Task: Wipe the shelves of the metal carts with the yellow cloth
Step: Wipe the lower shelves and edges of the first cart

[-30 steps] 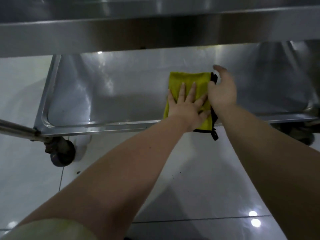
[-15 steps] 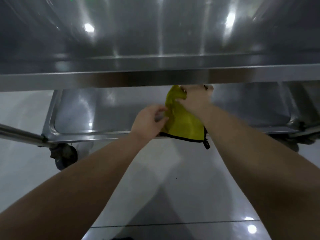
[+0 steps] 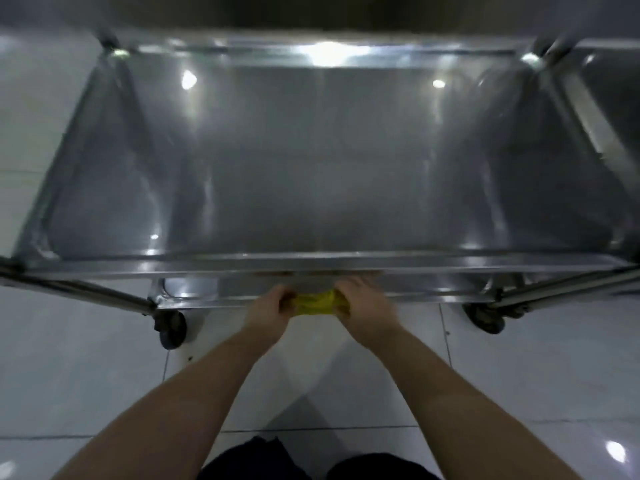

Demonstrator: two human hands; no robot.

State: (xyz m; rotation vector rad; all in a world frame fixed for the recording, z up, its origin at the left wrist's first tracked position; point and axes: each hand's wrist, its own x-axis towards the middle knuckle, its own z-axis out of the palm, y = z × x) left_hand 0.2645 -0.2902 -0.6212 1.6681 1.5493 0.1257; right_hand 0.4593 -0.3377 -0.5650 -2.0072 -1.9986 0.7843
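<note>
Cloth (image 3: 313,304) lifted: left hand (image 3: 268,311), right hand (image 3: 363,306)

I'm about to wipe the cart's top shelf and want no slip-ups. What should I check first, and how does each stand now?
1. Grip on yellow cloth: ok, left hand and right hand both hold it.
2. Cloth spread flat: not ok, bunched between the hands.
3. Cloth on top shelf: not ok, held off it, by the front edge.
4. Dirt on shelf: cannot tell, glare and blur.
5. Brakes on casters: cannot tell.

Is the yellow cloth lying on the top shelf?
No, left hand and right hand grip the yellow cloth below the top shelf.
</note>
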